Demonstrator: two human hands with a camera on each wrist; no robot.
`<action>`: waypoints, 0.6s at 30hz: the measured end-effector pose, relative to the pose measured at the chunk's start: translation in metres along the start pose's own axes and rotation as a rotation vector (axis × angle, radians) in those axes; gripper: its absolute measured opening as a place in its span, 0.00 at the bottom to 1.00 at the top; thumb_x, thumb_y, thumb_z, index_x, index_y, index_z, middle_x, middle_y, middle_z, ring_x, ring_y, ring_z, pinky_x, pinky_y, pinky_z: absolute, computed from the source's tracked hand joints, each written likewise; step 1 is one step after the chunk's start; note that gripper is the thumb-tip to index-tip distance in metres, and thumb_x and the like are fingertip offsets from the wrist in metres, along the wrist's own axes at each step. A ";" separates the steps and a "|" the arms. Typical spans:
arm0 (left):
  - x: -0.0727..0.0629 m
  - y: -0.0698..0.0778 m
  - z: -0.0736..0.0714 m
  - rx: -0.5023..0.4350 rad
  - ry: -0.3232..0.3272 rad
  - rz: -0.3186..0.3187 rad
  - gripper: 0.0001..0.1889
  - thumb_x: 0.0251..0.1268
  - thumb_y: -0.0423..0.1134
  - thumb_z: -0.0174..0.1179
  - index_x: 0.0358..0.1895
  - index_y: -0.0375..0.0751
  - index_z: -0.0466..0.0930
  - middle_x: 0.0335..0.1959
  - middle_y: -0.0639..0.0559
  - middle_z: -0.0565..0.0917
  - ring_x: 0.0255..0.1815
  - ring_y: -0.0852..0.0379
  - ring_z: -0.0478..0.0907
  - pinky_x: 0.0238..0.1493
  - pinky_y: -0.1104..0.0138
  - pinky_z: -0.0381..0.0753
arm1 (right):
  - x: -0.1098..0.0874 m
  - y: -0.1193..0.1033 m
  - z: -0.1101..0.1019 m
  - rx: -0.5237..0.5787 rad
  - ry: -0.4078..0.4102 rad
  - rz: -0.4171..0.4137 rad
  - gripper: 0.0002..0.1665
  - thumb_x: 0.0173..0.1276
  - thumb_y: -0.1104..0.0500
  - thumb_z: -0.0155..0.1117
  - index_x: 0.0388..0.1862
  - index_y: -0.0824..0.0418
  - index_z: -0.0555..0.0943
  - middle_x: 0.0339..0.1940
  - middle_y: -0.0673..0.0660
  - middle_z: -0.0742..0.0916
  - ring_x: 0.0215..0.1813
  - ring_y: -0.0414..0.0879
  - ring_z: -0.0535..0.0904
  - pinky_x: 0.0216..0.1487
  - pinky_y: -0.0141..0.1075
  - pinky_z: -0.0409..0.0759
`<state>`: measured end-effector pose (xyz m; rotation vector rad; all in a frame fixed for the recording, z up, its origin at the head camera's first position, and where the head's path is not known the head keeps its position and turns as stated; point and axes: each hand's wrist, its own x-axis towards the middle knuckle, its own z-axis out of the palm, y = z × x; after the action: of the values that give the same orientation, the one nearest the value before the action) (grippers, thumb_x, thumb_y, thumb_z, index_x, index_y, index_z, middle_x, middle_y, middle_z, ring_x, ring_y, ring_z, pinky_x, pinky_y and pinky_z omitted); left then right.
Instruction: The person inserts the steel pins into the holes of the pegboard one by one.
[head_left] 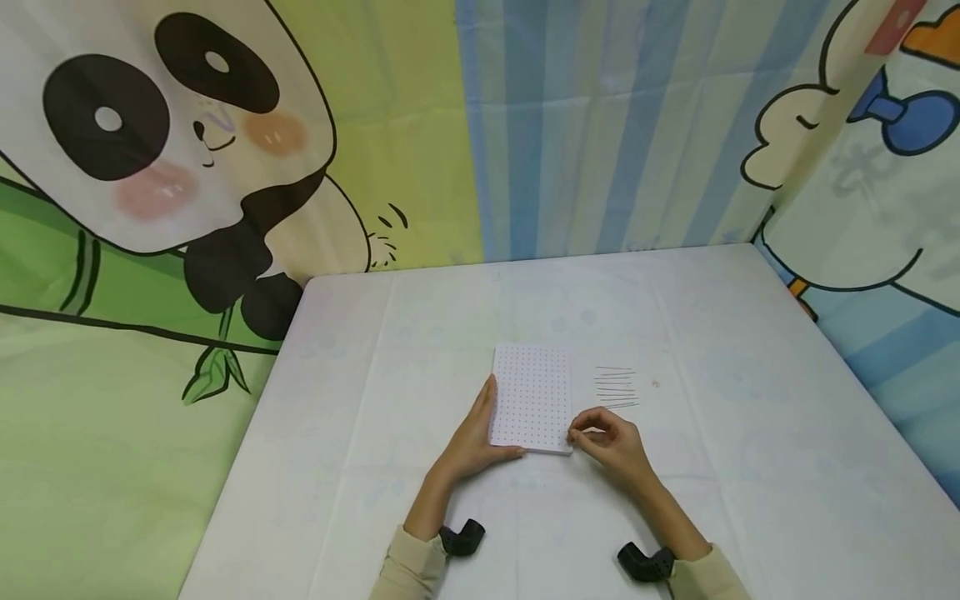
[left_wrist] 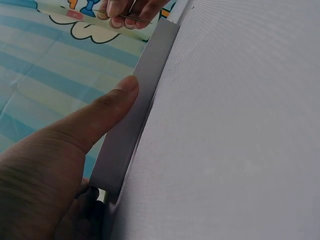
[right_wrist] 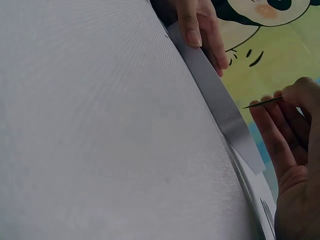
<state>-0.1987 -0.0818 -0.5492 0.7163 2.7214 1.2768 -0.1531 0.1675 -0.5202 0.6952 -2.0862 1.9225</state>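
Observation:
A white board (head_left: 532, 396) with a grid of small dark dots, its side showing as a thick plain edge in both wrist views, lies flat on the table. My left hand (head_left: 471, 437) steadies it, straight fingers along the left side and thumb (left_wrist: 112, 102) against the near edge. At the board's near right corner, my right hand (head_left: 611, 442) pinches a thin pointed needle (right_wrist: 262, 103) between thumb and fingertips. The needle's tip points toward the board. Several similar needles (head_left: 615, 389) lie in a loose row right of the board.
The table (head_left: 420, 333) has a white cloth with faint creases. Right of the needles is a tiny brownish speck (head_left: 655, 384). Black wrist mounts (head_left: 462, 537) sit at both sleeves. Printed curtains (head_left: 570, 125) with a panda and stripes hang behind the table.

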 end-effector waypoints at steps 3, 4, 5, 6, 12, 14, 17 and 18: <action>0.000 0.000 0.000 -0.005 0.003 -0.001 0.67 0.36 0.57 0.73 0.73 0.41 0.31 0.74 0.45 0.39 0.73 0.53 0.39 0.68 0.57 0.49 | 0.001 -0.003 0.002 -0.042 -0.026 -0.037 0.10 0.52 0.81 0.62 0.33 0.75 0.76 0.31 0.69 0.81 0.34 0.56 0.80 0.33 0.35 0.81; 0.000 0.000 0.000 -0.008 0.003 0.001 0.67 0.36 0.57 0.73 0.73 0.41 0.31 0.74 0.45 0.39 0.73 0.53 0.39 0.68 0.57 0.50 | 0.001 -0.002 0.003 -0.051 -0.032 -0.046 0.09 0.52 0.81 0.62 0.33 0.75 0.76 0.31 0.69 0.81 0.34 0.57 0.80 0.33 0.35 0.81; 0.000 0.000 0.000 -0.010 0.000 0.001 0.67 0.36 0.57 0.73 0.73 0.41 0.31 0.74 0.46 0.39 0.73 0.53 0.39 0.68 0.58 0.50 | 0.000 -0.002 0.003 -0.059 -0.033 -0.051 0.09 0.52 0.81 0.62 0.33 0.75 0.76 0.31 0.69 0.81 0.33 0.56 0.80 0.32 0.35 0.81; 0.000 0.000 0.000 -0.013 -0.002 0.001 0.67 0.36 0.56 0.74 0.73 0.41 0.30 0.74 0.46 0.38 0.73 0.53 0.39 0.68 0.58 0.50 | 0.000 -0.002 0.003 -0.066 -0.033 -0.051 0.09 0.52 0.80 0.63 0.33 0.75 0.76 0.31 0.68 0.81 0.33 0.56 0.80 0.33 0.35 0.81; -0.001 0.001 0.001 -0.010 -0.009 -0.003 0.67 0.37 0.56 0.73 0.73 0.41 0.30 0.74 0.46 0.38 0.73 0.53 0.39 0.68 0.58 0.50 | -0.001 -0.001 0.003 -0.084 -0.060 -0.050 0.10 0.51 0.80 0.64 0.32 0.74 0.77 0.30 0.67 0.82 0.33 0.57 0.80 0.33 0.35 0.81; -0.001 0.001 0.001 -0.004 -0.004 -0.001 0.67 0.37 0.57 0.73 0.73 0.41 0.31 0.74 0.46 0.38 0.73 0.53 0.39 0.68 0.58 0.50 | -0.001 -0.001 0.003 -0.092 -0.068 -0.055 0.10 0.51 0.80 0.64 0.32 0.73 0.77 0.30 0.66 0.82 0.33 0.56 0.80 0.33 0.36 0.81; -0.001 0.000 0.001 0.006 -0.003 0.000 0.67 0.37 0.57 0.73 0.73 0.41 0.31 0.74 0.46 0.38 0.73 0.54 0.39 0.68 0.58 0.50 | -0.001 0.000 0.003 -0.108 -0.076 -0.061 0.10 0.51 0.79 0.65 0.33 0.72 0.78 0.30 0.65 0.83 0.34 0.53 0.81 0.33 0.36 0.81; -0.001 -0.001 0.001 0.008 -0.002 0.004 0.67 0.37 0.57 0.73 0.73 0.40 0.31 0.74 0.46 0.38 0.73 0.53 0.39 0.68 0.58 0.50 | -0.001 0.000 0.003 -0.110 -0.078 -0.059 0.10 0.51 0.78 0.65 0.33 0.72 0.78 0.31 0.65 0.83 0.34 0.53 0.81 0.34 0.36 0.81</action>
<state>-0.1980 -0.0818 -0.5503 0.7238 2.7267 1.2658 -0.1518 0.1646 -0.5215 0.8093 -2.1724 1.7622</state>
